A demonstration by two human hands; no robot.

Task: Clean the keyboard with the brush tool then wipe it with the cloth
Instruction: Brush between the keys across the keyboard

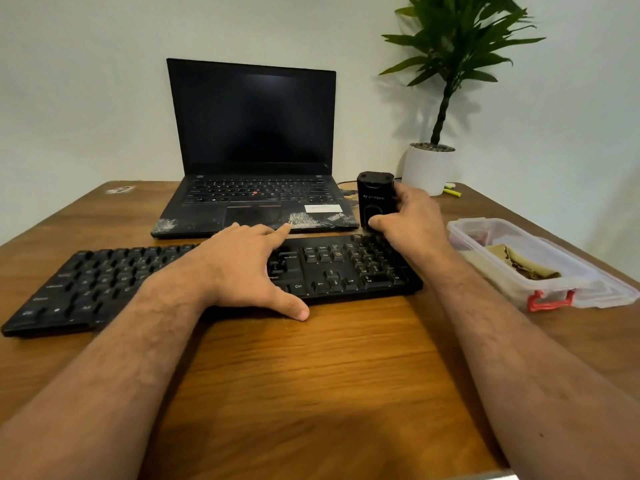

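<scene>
Both hands on keyboard [194,282] | right hand [412,220] grip — brush tool [375,199] upright, numpad corner

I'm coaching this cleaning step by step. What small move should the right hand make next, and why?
Probably sweep the brush tool leftward along the keyboard's top row. The right hand grips it upright at the far right corner above the number pad, the left hand lies flat steadying the keyboard, and the cloth sits in its box.

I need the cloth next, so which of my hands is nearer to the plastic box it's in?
Right. The right hand grips the brush tool just left of the plastic box; the left hand rests farther left on the keyboard.
</scene>
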